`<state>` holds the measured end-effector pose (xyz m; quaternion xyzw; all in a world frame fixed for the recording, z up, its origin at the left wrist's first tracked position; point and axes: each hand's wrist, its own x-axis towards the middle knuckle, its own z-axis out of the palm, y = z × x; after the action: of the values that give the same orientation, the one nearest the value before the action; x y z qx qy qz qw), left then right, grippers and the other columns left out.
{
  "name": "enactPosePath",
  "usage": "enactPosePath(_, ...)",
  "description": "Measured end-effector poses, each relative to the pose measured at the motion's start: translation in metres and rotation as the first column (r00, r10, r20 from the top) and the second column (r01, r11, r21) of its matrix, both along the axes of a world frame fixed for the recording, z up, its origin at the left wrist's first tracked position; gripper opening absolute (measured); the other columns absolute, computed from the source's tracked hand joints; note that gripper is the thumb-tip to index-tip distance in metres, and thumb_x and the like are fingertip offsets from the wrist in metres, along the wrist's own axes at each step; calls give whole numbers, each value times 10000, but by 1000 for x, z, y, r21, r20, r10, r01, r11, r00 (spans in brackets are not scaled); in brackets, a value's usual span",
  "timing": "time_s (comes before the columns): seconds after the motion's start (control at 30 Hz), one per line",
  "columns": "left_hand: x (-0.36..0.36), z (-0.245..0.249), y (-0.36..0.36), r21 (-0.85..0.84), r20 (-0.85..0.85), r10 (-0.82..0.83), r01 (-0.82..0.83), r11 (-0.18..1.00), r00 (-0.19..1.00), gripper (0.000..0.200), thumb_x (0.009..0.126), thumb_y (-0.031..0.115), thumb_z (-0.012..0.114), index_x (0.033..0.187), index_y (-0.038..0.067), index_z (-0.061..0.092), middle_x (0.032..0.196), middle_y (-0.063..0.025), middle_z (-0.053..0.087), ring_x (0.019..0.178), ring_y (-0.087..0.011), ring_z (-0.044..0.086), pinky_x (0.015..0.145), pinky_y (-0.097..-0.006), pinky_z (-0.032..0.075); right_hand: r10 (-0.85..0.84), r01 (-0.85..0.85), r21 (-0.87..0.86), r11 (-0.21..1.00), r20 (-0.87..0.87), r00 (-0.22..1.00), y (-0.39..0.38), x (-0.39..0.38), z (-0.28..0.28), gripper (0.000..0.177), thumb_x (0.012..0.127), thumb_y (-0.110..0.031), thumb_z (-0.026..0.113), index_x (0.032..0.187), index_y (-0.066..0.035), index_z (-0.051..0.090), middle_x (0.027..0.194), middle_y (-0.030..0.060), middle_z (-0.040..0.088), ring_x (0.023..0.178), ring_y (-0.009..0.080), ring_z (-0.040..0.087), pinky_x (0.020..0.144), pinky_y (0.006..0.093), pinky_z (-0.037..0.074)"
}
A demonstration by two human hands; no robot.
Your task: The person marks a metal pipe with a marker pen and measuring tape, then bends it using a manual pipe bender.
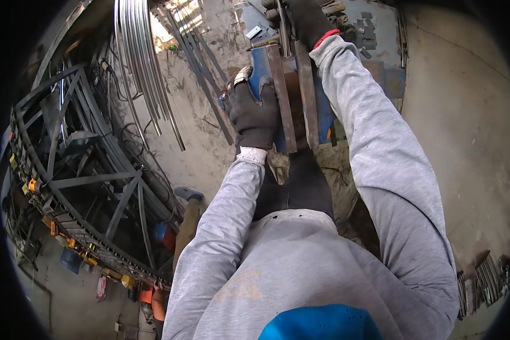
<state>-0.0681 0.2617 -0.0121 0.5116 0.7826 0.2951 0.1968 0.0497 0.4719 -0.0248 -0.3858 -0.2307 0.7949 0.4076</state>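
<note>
one concrete floor [459, 113]: tan and smooth on the right, thin dark crack across it; greyer, scuffed and grimy on the left.
grey sweatshirt [300, 255]: soft knit, heathered, deep folds along both sleeves, rusty smear on the front.
dark frame [96, 181]: big curved outline, straight braces, flat matt metal; left side.
worktable [390, 82]: metal, patchy blue and rust-brown, worn surface, top of view.
bright tubes [144, 68]: long, slim, shiny, side by side in a loose bundle, upper left.
dark flat bars [195, 48]: long, dull, narrow, on the floor between the bright tubes and the left hand.
other person's leg [187, 226]: brown trouser, grey shoe, beyond the left sleeve.
two rust-brown bars [281, 99]: straight, rough-faced, near parallel, brown gap between; they run from below the right hand toward the wearer's dark trousers, blue metal [259, 65] showing on the outer side of each.
left hand [255, 110]: dark glove, pale worn patch at a fingertip, light ribbed cuff; grasping the edge of the blue metal, beside the left-hand bar.
right hand [307, 21]: dark glove, red band at the wrist; fingers closed around a narrow metal piece [285, 34], slim and greyish, at the far end of the bars.
small plates [366, 34]: thin, grey, straight-edged, scattered on the table right of the right hand.
</note>
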Motion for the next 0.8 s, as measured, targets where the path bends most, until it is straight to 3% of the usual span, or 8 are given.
enactPosePath(0.13, 1, 1, -1, -7, 20, 28, -28, 1000, 999, 489, 933, 389, 647, 1276, 41, 666, 1210, -239, 674, 1171, -427, 616, 1037, -495, 461, -24, 22, 36, 999, 49, 999, 1, 2, -7, 101, 1072, -348, 534, 1056, -248, 531, 746, -31, 550, 527, 114, 516, 461, 277, 446)
enactPosePath(0.23, 2, 2, -1, 20, 90, 52, -54, 998, 995, 471, 938, 372, 646, 1267, 35, 676, 1208, -237, 677, 1164, -421, 620, 1038, -494, 463, 3, 0, 34, 999, -97, 995, 4, 2, -13, 103, 1074, -342, 520, 1053, -242, 526, 735, -32, 543, 515, 111, 502, 459, 278, 445)
enactPosePath(0.3, 2, -1, 1, 38, 112, 53, -58, 998, 992, 457, 942, 355, 645, 1263, 31, 679, 1208, -235, 678, 1160, -417, 622, 1039, -492, 462, -41, 38, 33, 999, 100, 994, 2, -2, 1, 89, 1075, -335, 512, 1065, -247, 523, 721, -32, 530, 507, 109, 486, 454, 275, 433)
enactPosePath(0.57, 2, -2, -2, 66, 185, 90, -104, 992, 979, 412, 953, 290, 649, 1264, 23, 683, 1194, -205, 689, 1128, -361, 637, 1027, -454, 475, -38, 36, -54, 998, -45, 998, 8, -2, -3, 67, 1076, -319, 497, 1088, -258, 521, 731, -28, 514, 521, 107, 474, 453, 270, 419)
enactPosePath(0.67, 4, -2, -4, 66, 201, 112, -128, 990, 973, 421, 954, 307, 657, 1269, 28, 683, 1184, -199, 693, 1101, -351, 644, 1004, -447, 487, -47, 46, 21, 999, 42, 998, 4, -1, 0, 80, 1079, -332, 494, 1076, -256, 518, 728, -29, 506, 519, 107, 473, 452, 271, 416)
enactPosePath(0.8, 3, -3, -4, 57, 196, 117, -130, 990, 974, 428, 958, 329, 659, 1268, 36, 689, 1164, -186, 703, 1073, -338, 649, 980, -441, 496, -55, 55, 1, 998, 35, 998, 5, -1, 1, 130, 1078, -378, 505, 1037, -255, 509, 732, -24, 530, 506, 111, 482, 452, 278, 419)
